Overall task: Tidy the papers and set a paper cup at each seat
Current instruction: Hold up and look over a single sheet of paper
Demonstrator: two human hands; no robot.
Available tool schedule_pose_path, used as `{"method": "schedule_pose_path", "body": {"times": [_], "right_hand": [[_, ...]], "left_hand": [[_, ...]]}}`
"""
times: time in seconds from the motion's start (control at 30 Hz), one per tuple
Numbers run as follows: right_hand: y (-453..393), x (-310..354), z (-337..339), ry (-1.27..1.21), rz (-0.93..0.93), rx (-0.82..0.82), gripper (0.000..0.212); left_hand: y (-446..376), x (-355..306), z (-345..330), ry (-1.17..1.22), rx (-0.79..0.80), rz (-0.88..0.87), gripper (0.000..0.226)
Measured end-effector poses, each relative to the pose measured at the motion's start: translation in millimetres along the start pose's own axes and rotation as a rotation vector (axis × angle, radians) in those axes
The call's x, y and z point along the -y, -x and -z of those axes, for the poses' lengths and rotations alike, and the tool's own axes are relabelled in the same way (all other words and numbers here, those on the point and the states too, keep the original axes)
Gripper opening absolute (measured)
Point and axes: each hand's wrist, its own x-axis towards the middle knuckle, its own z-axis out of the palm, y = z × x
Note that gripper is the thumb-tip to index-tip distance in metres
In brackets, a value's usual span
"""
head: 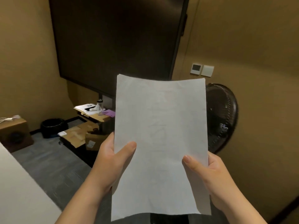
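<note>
A sheaf of white papers (pixel 161 143) is held upright in mid-air at the centre of the view, gripped at its lower half by both hands. The left hand (pixel 113 157) is closed on the left edge, its thumb laid across the front of the sheets and its fingers hidden behind them. The right hand (pixel 208 173) is clamped on the right edge in the same way, thumb in front. A second sheet's edge is just seen at the top left corner of the sheaf; faint marks show through the paper but cannot be read.

Behind the papers a large dark screen (pixel 119 38) is mounted on the tan wall, with two wall switches (pixel 202 69) to its right. A black standing fan (pixel 221 117) is partly covered by the sheaf's right edge. On the grey carpeted floor to the left, flattened cardboard boxes (pixel 79 135) are piled beside a black waste bin (pixel 53 127), and a closed brown carton (pixel 14 133) is set against the wall. A pale tabletop (pixel 19 191) is seen at the lower left corner, well apart from the papers.
</note>
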Motion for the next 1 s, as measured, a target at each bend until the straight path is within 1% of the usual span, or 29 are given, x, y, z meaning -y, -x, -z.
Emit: {"method": "schedule_pose_path", "body": {"times": [0.13, 0.2, 0.23, 0.3, 0.33, 0.43, 0.47, 0.53, 0.63, 0.7, 0.77, 0.8, 0.87, 0.9, 0.97, 1.0], "right_hand": [[-96.3, -13.6, -18.4, -0.001, 0.015, 0.110, 0.021], [-157.0, -30.2, -40.2, -0.028, 0.015, 0.197, 0.020], [-174.0, -35.1, -46.5, -0.033, 0.009, 0.215, 0.021], [-229.4, -56.3, -70.9, -0.065, -0.006, 0.299, 0.022], [-254.5, -66.4, -83.6, -0.065, -0.002, 0.348, 0.026], [-332.2, -83.6, -129.2, -0.090, -0.002, 0.507, 0.045], [-354.7, -85.1, -143.1, -0.088, 0.006, 0.552, 0.047], [-403.8, -85.8, -178.2, -0.110, 0.005, 0.683, 0.043], [-457.4, -83.3, -228.3, -0.162, -0.007, 0.846, 0.031], [-484.7, -82.0, -266.8, -0.165, -0.034, 0.914, 0.028], [-504.5, -84.9, -305.3, -0.156, -0.040, 0.953, 0.023], [-515.4, -87.6, -330.9, -0.156, -0.037, 1.003, 0.023], [-533.9, -91.0, -376.0, -0.160, -0.019, 1.081, 0.041], [-542.2, -90.8, -399.7, -0.129, -0.012, 1.119, 0.042], [-560.6, -87.8, -464.9, -0.058, 0.026, 1.195, 0.021], [-570.8, -87.1, -499.5, -0.035, 0.058, 1.234, 0.014]], "left_hand": [[-76.3, 20.3, 18.6, -0.016, -0.073, -0.018, 0.041], [-116.6, 35.9, 38.5, -0.039, -0.149, -0.022, 0.036], [-127.5, 38.1, 42.9, -0.039, -0.171, -0.015, 0.033], [-160.4, 55.4, 64.5, -0.065, -0.253, -0.013, 0.033], [-175.1, 62.8, 74.8, -0.075, -0.291, -0.012, 0.034], [-219.6, 75.7, 106.7, -0.123, -0.426, -0.028, 0.036], [-232.0, 77.1, 115.5, -0.139, -0.477, -0.027, 0.036], [-257.2, 76.2, 138.2, -0.175, -0.603, -0.049, 0.037], [-280.0, 73.3, 166.6, -0.198, -0.742, -0.080, 0.035], [-292.6, 72.1, 190.2, -0.186, -0.839, -0.101, 0.032], [-302.9, 73.9, 217.3, -0.186, -0.892, -0.115, 0.035], [-308.2, 75.7, 236.1, -0.182, -0.931, -0.126, 0.037], [-315.8, 77.1, 268.5, -0.197, -1.009, -0.124, 0.035], [-319.1, 77.2, 284.2, -0.207, -1.052, -0.114, 0.033], [-326.2, 77.6, 332.6, -0.216, -1.150, -0.111, 0.032], [-329.7, 77.1, 359.0, -0.226, -1.193, -0.109, 0.031]]}}
